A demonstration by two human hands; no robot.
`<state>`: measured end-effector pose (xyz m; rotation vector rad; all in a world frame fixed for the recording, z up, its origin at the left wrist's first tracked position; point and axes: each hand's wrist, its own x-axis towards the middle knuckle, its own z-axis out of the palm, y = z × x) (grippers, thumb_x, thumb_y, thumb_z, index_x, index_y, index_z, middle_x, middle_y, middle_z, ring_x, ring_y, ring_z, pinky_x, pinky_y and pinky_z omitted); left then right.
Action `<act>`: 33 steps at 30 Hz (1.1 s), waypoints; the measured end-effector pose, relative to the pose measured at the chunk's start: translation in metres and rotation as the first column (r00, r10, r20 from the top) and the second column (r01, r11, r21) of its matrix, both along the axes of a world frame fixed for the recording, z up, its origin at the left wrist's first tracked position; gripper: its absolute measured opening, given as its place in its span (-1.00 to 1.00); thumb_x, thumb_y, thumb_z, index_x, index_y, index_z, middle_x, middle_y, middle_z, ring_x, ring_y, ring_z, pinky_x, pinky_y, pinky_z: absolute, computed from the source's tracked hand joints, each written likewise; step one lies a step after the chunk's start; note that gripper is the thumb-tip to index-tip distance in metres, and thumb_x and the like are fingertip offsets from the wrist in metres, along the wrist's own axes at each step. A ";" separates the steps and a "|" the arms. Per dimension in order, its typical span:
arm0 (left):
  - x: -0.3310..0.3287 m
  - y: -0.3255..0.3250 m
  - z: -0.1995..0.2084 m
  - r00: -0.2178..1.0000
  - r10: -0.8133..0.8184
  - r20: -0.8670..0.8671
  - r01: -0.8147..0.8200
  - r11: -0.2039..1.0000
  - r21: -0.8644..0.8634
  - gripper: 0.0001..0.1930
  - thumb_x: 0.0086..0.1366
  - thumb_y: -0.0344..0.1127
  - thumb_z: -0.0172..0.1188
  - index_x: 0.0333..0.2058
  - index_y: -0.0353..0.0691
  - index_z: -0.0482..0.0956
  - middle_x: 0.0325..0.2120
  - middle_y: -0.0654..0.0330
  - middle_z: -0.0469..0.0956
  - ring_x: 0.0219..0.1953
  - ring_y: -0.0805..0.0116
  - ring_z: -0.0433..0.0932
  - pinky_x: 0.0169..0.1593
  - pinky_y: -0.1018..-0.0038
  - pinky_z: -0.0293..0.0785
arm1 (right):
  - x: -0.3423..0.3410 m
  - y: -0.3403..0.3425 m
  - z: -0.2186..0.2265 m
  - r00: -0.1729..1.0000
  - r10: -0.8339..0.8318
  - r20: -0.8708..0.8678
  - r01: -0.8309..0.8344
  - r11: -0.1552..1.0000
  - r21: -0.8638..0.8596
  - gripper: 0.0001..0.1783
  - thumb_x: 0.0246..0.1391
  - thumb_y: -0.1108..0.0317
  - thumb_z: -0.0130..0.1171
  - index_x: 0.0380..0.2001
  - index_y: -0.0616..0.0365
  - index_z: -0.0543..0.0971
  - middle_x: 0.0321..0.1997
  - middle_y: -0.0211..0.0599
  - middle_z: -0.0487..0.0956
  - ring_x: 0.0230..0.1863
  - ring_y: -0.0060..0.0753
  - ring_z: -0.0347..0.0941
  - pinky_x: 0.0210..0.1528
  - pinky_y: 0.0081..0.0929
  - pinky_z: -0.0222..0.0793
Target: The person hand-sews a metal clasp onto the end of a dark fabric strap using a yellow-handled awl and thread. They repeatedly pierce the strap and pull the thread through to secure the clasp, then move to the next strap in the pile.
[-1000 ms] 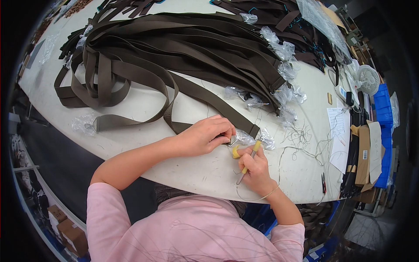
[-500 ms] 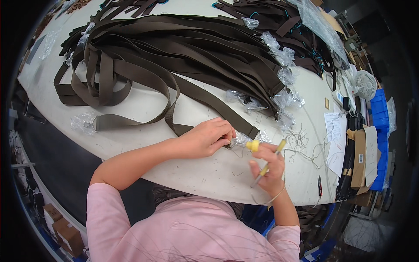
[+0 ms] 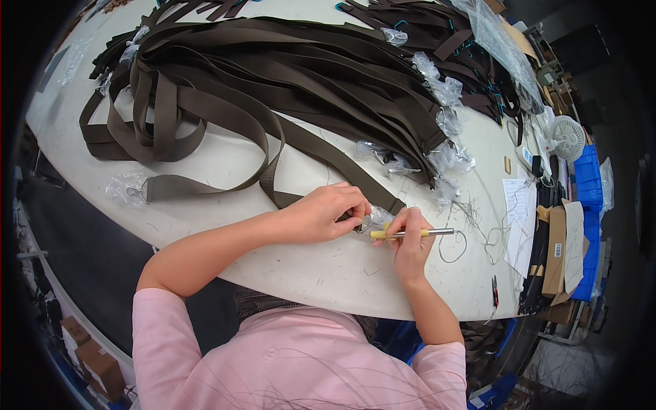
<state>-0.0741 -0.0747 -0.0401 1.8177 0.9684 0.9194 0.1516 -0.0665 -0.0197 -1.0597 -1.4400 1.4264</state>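
1. The left hand is curled and pinches the end of a brown strap, where a small clear plastic wrap sits, near the front edge of the white table.
2. The right hand is closed around a thin tool with a yellow grip and a silver metal tip. The tool lies flat and points to the right. Its yellow end touches the clear wrap.
3. More clear wraps sit on the ends of the big pile of brown straps at the back of the table.
4. One more wrapped strap end lies alone on the left, close to the table edge.
5. A white paper sheet lies at the right edge. Beside it are brown cardboard pieces with a small white label, blue bins and a small white fan.
6. Loose threads curl just right of the hands.
7. There is bare table in front of the hands and to their left.
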 end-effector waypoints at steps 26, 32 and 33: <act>-0.002 0.000 -0.005 1.000 0.004 -0.029 -0.003 0.998 0.055 -0.90 0.25 -0.47 0.22 -0.38 -0.28 0.45 -0.23 0.10 0.63 -0.07 0.11 0.58 -0.03 0.27 0.53 | -0.006 0.000 -0.011 0.969 0.035 0.245 -0.086 0.976 0.200 -0.41 0.56 0.18 -0.18 -0.56 0.26 0.51 -0.57 -0.37 0.51 -0.58 -0.66 0.42 -0.56 -0.66 0.28; -0.001 0.000 -0.003 1.000 0.009 -0.030 -0.008 0.999 0.047 -0.89 0.26 -0.47 0.22 -0.39 -0.28 0.44 -0.24 0.08 0.63 -0.07 0.11 0.58 -0.04 0.25 0.53 | -0.002 0.001 -0.011 0.966 0.052 0.251 -0.103 0.976 0.194 -0.52 0.51 0.32 -0.10 -0.53 0.27 0.55 -0.55 -0.35 0.57 -0.55 -0.63 0.41 -0.46 -0.57 0.36; -0.001 0.000 -0.003 1.000 0.006 -0.030 -0.004 0.998 0.057 -0.88 0.27 -0.46 0.22 -0.38 -0.28 0.44 -0.25 0.08 0.63 -0.07 0.10 0.59 -0.05 0.25 0.53 | -0.004 0.000 -0.008 0.971 0.035 0.237 -0.087 0.973 0.214 -0.49 0.53 0.27 -0.14 -0.55 0.25 0.52 -0.56 -0.35 0.53 -0.59 -0.66 0.35 -0.50 -0.61 0.31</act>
